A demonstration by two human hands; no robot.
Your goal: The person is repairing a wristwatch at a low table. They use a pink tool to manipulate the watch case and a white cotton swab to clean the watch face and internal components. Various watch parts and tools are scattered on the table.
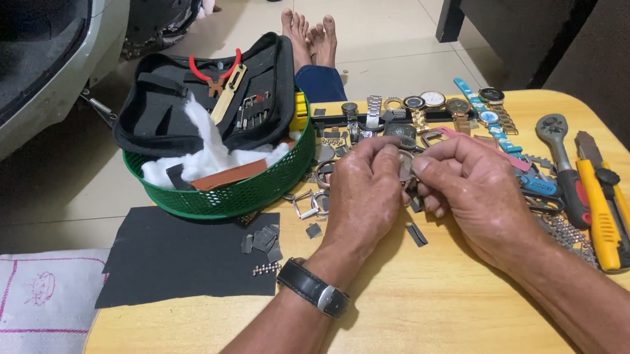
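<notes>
My left hand (362, 192) and my right hand (471, 188) meet over the middle of a wooden table (420, 307). Together they pinch a small round watch case (405, 167) between thumbs and fingertips; most of it is hidden by the fingers. A black wristwatch (313, 288) is strapped on my left wrist. Loose watch parts and strap links (309, 202) lie just beyond the hands, and a row of wristwatches (432, 104) sits along the far edge.
A green basket (231, 195) holds white cotton and an open black tool case with red pliers (215, 68). A black sheet (177, 257) lies at the left. A ratchet (566, 166) and a yellow utility knife (603, 214) lie at the right. Bare feet (310, 32) rest on the floor beyond.
</notes>
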